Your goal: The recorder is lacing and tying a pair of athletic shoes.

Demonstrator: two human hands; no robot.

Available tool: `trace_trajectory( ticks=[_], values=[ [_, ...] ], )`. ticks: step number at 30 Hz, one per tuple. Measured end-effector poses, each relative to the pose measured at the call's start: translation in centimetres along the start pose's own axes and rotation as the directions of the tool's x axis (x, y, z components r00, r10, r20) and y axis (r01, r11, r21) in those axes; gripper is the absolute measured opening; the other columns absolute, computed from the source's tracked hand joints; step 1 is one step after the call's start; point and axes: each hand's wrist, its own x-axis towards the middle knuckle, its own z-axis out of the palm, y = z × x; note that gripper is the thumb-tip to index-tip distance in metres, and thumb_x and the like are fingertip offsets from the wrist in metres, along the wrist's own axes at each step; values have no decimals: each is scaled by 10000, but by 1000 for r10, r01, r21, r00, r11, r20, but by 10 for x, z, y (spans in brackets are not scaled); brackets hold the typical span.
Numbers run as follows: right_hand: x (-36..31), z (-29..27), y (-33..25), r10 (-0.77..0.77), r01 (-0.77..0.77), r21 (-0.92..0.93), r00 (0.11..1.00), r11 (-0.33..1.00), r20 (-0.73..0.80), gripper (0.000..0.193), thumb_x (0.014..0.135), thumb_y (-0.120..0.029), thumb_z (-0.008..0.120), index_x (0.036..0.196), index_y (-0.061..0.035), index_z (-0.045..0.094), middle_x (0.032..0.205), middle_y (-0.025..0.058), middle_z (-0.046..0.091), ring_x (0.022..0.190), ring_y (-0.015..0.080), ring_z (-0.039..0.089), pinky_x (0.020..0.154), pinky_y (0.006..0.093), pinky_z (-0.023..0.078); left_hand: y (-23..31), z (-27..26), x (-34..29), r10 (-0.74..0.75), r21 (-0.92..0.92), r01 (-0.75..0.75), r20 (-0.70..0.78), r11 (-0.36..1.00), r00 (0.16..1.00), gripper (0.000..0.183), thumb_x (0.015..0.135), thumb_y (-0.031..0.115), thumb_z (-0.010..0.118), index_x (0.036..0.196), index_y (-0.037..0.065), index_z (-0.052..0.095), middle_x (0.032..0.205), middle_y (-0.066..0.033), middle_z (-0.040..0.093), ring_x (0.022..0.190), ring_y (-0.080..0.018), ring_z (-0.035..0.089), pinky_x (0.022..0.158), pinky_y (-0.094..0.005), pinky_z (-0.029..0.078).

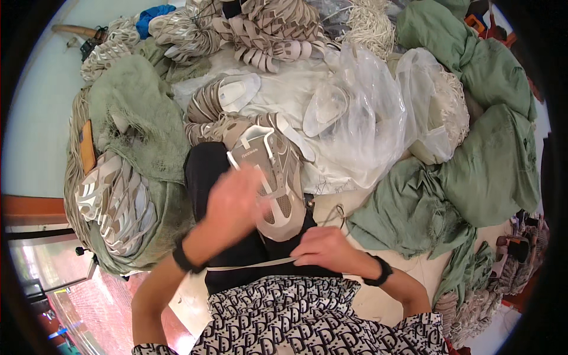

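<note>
A brown and beige shoe upper (285, 223) rests on my lap across black trousers, its toe toward me and its tongue pointing away. My left hand (235, 202) is over the upper's left side, smeared by motion, so its fingers cannot be made out. To the right of the toe, my right hand (325, 247) is closed on a flat, light shoelace (251, 265). That lace runs leftward across my lap from the fingers. Both wrists wear dark bands.
Beyond my lap lie stacked shoe uppers (204, 109) and a clear plastic bag (373, 112). Another bag holds pale laces (452, 106). Green cloth bundles (491, 171) are heaped at the right. More uppers (115, 204) sit on green cloth (139, 112) at the left.
</note>
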Motion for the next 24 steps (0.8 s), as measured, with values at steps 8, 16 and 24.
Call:
trace_trajectory(
  ticks=[8, 16, 24],
  values=[
    [18, -48, 0, -4, 3, -86, 1000, 996, -4, 248, 628, -171, 749, 844, -84, 662, 737, 52, 603, 645, 200, 561, 576, 303, 434, 60, 17, -78, 151, -664, 502, 673, 554, 724, 252, 816, 268, 588, 967, 66, 571, 689, -122, 602, 617, -283, 601, 566, -352, 476],
    [-1, 59, -7, 2, 48, -87, 867, 995, 498, 110, 676, -160, 567, 642, -58, 593, 559, 67, 551, 504, 191, 559, 491, 322, 453, 35, -34, -77, -104, -410, 862, 884, 299, 457, 169, 872, 164, 531, 869, 24, 627, 611, 10, 560, 515, -47, 503, 489, -210, 421],
    [-30, -134, 52, 658, -296, 882, 753, 367, -21, 107, 752, -48, 603, 809, 43, 612, 635, -2, 510, 478, 45, 396, 418, 186, 277, 28, -82, -71, -62, -448, 887, 888, 110, 456, 137, 865, 86, 490, 896, 6, 597, 572, 20, 479, 486, -44, 426, 434, -186, 308]
  ],
)
